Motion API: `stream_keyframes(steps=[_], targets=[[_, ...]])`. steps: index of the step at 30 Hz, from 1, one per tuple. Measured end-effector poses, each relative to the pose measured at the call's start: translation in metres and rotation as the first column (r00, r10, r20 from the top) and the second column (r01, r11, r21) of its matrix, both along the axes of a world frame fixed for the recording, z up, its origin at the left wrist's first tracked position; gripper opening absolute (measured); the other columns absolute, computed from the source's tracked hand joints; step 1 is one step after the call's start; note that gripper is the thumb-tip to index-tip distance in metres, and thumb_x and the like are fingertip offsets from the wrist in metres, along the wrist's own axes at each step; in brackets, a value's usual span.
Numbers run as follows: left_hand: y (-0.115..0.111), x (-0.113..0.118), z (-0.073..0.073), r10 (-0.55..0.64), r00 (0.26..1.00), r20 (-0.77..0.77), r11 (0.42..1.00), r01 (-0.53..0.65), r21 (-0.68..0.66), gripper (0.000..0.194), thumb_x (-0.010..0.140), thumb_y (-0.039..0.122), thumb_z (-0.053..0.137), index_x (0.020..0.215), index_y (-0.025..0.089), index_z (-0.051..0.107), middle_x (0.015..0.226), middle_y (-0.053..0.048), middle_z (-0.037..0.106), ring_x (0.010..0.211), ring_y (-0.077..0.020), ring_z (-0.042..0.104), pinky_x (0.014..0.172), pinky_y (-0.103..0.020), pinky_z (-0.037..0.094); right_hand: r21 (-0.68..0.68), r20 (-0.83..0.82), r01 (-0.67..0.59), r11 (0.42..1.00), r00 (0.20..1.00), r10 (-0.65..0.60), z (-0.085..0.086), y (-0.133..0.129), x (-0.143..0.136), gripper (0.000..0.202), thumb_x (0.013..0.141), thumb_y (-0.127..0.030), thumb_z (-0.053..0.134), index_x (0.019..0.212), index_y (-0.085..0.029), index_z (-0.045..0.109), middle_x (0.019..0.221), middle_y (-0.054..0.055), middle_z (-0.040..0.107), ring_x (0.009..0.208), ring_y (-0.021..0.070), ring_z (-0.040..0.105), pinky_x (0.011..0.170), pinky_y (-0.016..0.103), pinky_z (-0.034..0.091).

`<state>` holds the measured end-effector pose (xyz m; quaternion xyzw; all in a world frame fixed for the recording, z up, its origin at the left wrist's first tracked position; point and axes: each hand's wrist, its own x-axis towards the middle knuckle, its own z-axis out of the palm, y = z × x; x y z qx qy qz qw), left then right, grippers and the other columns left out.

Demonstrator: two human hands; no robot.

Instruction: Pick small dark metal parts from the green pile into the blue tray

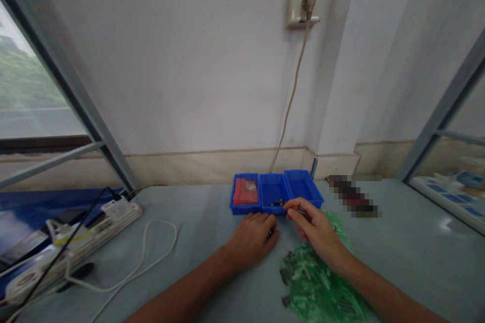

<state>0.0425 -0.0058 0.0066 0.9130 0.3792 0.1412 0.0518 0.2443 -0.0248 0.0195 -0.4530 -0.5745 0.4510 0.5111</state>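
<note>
My left hand [253,238] rests on the table just in front of the blue bins, fingers curled, with small dark metallic parts [270,233] showing between thumb and fingers. At the front of the middle blue bin [273,186], my right hand [311,223] has thumb and forefinger pinched together; whatever is between them is too small to make out. A few small dark and shiny parts [278,203] lie in that bin, close to the right fingertips. Under the right wrist spreads a green plastic bag [322,282], with dark small pieces along its left edge.
The left blue bin [232,197] holds a red packet [246,192]; the right blue bin [303,186] adjoins the middle one. A power strip [76,247] and a looping white cable [146,232] lie at left. A plugged-in cord [293,91] hangs down the wall behind.
</note>
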Motion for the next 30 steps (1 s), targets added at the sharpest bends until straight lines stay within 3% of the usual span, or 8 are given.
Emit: stream_keyframes(steps=[30], targets=[[0.0009, -0.0008, -0.0050, -0.003, 1.000, 0.008, 0.999, 0.002, 0.035, 0.009, 0.103, 0.030, 0.055, 0.107, 0.021, 0.056, 0.105, -0.005, 0.067, 0.099, -0.0245, 0.062, 0.087, -0.035, 0.045, 0.000, 0.007, -0.041, 0.999, 0.999, 0.041, -0.0044, 0.0011, -0.0006, 0.032, 0.090, -0.052, 0.065, 0.099, -0.022, 0.068, 0.074, -0.002, 0.058, 0.047, 0.0092, 0.041, 0.042, 0.022, 0.029]])
